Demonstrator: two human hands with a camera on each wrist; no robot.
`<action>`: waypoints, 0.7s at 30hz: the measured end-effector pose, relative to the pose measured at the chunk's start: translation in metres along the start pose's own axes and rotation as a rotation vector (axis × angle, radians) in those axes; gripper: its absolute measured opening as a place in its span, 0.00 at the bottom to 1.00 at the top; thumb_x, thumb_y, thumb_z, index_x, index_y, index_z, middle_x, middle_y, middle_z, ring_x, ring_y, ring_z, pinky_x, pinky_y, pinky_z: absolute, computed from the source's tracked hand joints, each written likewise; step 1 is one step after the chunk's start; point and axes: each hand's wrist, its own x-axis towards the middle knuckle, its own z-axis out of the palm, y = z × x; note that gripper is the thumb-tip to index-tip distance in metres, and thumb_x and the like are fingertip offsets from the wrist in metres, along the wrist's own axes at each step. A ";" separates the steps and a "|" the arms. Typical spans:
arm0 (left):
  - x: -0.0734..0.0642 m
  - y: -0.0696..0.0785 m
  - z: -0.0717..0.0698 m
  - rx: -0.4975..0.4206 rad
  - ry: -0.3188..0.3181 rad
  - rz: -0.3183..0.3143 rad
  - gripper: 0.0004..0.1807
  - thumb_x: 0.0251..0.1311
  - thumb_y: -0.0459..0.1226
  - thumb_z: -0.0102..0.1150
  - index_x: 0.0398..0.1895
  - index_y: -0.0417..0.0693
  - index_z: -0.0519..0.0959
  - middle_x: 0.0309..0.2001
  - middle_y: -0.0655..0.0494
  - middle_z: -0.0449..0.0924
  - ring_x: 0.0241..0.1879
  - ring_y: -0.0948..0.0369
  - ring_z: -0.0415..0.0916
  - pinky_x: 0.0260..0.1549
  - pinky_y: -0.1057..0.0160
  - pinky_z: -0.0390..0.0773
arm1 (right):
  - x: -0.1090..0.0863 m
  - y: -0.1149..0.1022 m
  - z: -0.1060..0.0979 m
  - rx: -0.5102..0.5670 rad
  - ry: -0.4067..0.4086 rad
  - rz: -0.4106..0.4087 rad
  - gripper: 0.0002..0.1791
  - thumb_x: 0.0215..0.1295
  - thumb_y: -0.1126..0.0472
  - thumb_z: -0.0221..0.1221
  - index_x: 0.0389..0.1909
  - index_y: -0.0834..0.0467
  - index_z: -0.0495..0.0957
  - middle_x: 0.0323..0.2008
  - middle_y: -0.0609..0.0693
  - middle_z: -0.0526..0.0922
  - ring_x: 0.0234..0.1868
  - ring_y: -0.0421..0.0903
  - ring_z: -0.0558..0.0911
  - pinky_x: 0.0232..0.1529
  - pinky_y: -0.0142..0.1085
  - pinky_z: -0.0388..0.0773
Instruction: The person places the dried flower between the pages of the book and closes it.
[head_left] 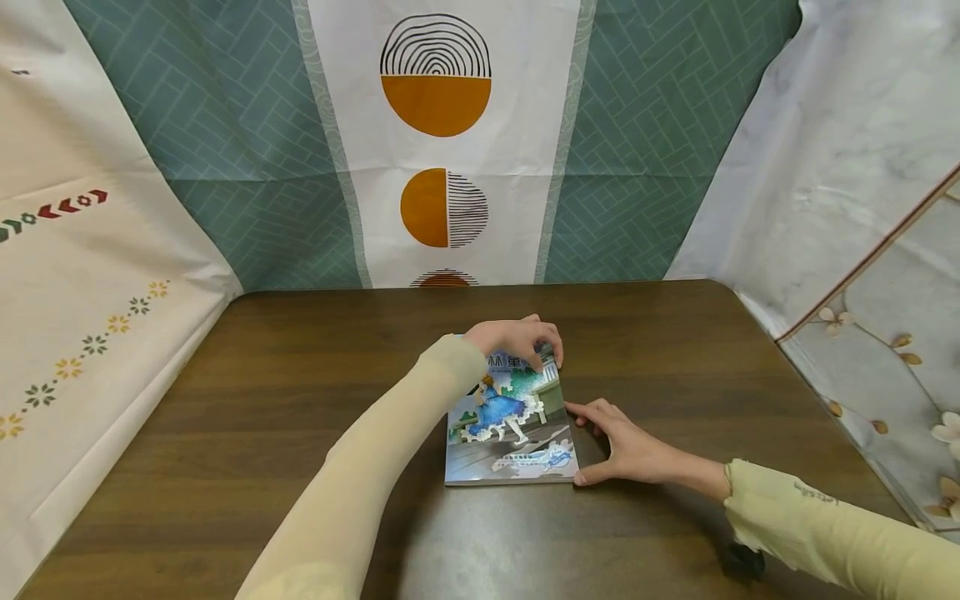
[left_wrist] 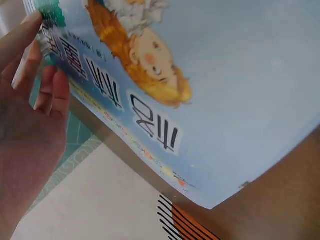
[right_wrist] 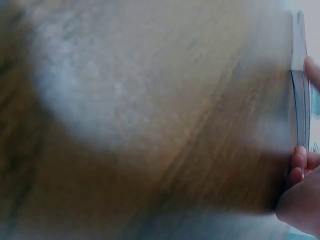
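A picture book point(head_left: 480, 462) lies face up on the brown wooden table, its cover showing a figure in a blue dress. My left hand point(head_left: 517, 336) reaches across its top and grips the upper right corner with curled fingers. In the left wrist view, the thumb point(left_wrist: 25, 37) lies at the cover's edge and the other fingers bend beside it. My right hand point(head_left: 630, 446) is spread along the book's right side, thumb at the lower right corner and fingertips at the edge farther up. The right wrist view shows the book's page edges point(right_wrist: 300, 107) beside those fingers.
The wooden table point(head_left: 315, 350) extends around the book on all sides. Behind it hangs a green and white patterned cloth point(head_left: 247, 125); pale cloths cover both sides. A small dark object point(head_left: 742, 561) sits below the right sleeve.
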 end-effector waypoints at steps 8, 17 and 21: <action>0.000 0.001 -0.001 -0.024 -0.024 -0.018 0.12 0.66 0.38 0.61 0.51 0.60 0.82 0.65 0.58 0.68 0.54 0.58 0.53 0.56 0.58 0.62 | -0.002 -0.003 0.003 -0.003 0.032 0.008 0.52 0.48 0.42 0.74 0.72 0.58 0.63 0.48 0.50 0.68 0.45 0.42 0.64 0.42 0.30 0.64; -0.002 0.000 0.003 -0.040 0.001 -0.012 0.16 0.67 0.38 0.60 0.57 0.59 0.80 0.69 0.58 0.66 0.60 0.57 0.54 0.62 0.55 0.62 | -0.001 0.000 0.004 -0.022 0.041 0.013 0.53 0.47 0.41 0.74 0.71 0.58 0.64 0.47 0.49 0.68 0.45 0.41 0.64 0.42 0.29 0.65; -0.010 0.003 0.006 -0.001 0.051 -0.019 0.23 0.68 0.36 0.58 0.66 0.57 0.73 0.75 0.54 0.59 0.73 0.53 0.52 0.72 0.52 0.56 | 0.000 -0.005 0.001 -0.041 0.028 0.025 0.53 0.47 0.41 0.74 0.72 0.59 0.63 0.48 0.49 0.69 0.45 0.41 0.65 0.42 0.31 0.67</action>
